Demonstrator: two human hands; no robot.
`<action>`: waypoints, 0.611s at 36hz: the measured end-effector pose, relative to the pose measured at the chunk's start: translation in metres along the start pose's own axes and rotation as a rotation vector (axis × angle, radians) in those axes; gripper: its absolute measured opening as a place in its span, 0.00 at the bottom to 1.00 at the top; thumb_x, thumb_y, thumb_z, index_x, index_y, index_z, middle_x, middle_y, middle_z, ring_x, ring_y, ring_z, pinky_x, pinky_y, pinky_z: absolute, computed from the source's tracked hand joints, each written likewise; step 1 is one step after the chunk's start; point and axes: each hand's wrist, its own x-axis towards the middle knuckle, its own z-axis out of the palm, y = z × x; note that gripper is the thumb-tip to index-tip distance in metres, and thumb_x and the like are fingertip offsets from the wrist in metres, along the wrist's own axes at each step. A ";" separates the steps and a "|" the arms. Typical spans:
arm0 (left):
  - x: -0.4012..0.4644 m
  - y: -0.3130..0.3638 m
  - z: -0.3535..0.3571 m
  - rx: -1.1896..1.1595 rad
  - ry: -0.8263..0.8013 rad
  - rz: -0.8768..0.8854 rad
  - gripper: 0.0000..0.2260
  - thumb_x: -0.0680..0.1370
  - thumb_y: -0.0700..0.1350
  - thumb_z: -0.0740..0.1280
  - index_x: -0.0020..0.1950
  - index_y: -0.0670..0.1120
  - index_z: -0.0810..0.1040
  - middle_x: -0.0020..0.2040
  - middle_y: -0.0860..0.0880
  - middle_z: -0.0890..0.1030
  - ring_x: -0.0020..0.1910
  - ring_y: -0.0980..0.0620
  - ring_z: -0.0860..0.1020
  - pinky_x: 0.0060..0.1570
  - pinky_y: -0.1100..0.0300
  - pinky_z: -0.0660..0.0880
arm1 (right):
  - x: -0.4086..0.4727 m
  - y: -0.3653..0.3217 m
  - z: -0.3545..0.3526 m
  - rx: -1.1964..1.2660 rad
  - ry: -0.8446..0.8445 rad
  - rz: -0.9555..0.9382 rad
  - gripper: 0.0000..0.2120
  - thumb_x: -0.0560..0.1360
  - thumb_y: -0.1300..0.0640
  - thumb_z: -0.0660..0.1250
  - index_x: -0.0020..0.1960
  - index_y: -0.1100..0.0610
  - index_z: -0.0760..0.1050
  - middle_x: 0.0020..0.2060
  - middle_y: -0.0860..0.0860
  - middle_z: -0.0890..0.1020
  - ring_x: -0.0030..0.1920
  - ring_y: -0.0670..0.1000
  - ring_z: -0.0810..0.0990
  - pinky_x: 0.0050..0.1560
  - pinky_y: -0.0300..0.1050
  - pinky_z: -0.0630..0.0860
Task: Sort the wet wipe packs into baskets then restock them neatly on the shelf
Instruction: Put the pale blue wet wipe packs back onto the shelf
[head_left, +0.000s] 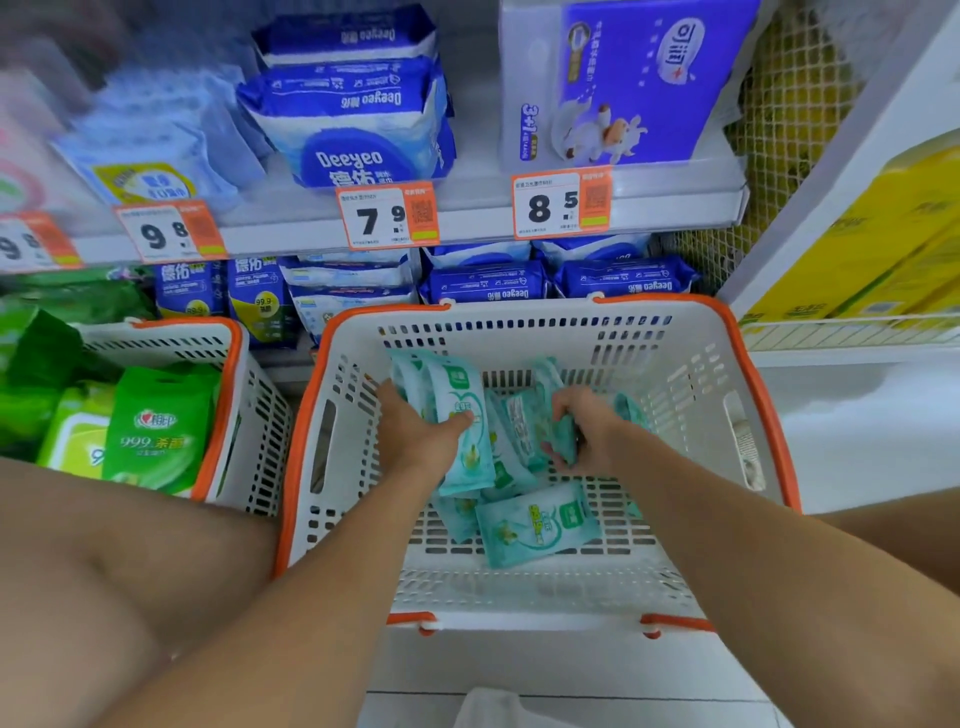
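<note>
A white basket with an orange rim (748, 374) stands on the floor before the shelf and holds several small teal wet wipe packs. My left hand (415, 431) grips a stack of teal packs (457, 410) held upright at the basket's left. My right hand (582, 431) pinches another teal pack (563, 441) near the middle. One loose teal pack (535, 525) lies flat on the basket floor nearer to me, with others under my hands.
A second white and orange basket (228, 364) at the left holds green wipe packs (156, 431). Blue Deeyeo packs (358, 124) fill the shelves above, behind price tags (387, 215). Yellow packages (872, 249) sit at the right. My knee (104, 571) is at lower left.
</note>
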 end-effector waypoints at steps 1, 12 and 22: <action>0.001 0.001 0.000 -0.004 -0.006 -0.013 0.40 0.70 0.44 0.80 0.75 0.48 0.60 0.68 0.46 0.76 0.62 0.44 0.77 0.57 0.54 0.74 | -0.011 0.000 -0.009 0.202 -0.154 0.014 0.28 0.64 0.61 0.59 0.65 0.58 0.72 0.55 0.59 0.76 0.47 0.59 0.77 0.43 0.49 0.74; -0.008 0.056 -0.023 -0.245 -0.041 0.114 0.34 0.63 0.45 0.84 0.64 0.51 0.71 0.57 0.55 0.81 0.56 0.54 0.81 0.51 0.57 0.80 | -0.077 -0.034 -0.019 0.361 -0.731 -0.255 0.34 0.69 0.55 0.72 0.74 0.62 0.70 0.70 0.63 0.72 0.71 0.64 0.71 0.57 0.64 0.78; -0.054 0.189 -0.114 -0.356 -0.058 0.546 0.26 0.63 0.34 0.82 0.52 0.53 0.75 0.41 0.62 0.85 0.40 0.66 0.83 0.37 0.69 0.79 | -0.194 -0.131 0.026 0.125 -0.662 -0.692 0.20 0.68 0.55 0.77 0.60 0.56 0.83 0.60 0.61 0.82 0.55 0.60 0.84 0.52 0.63 0.82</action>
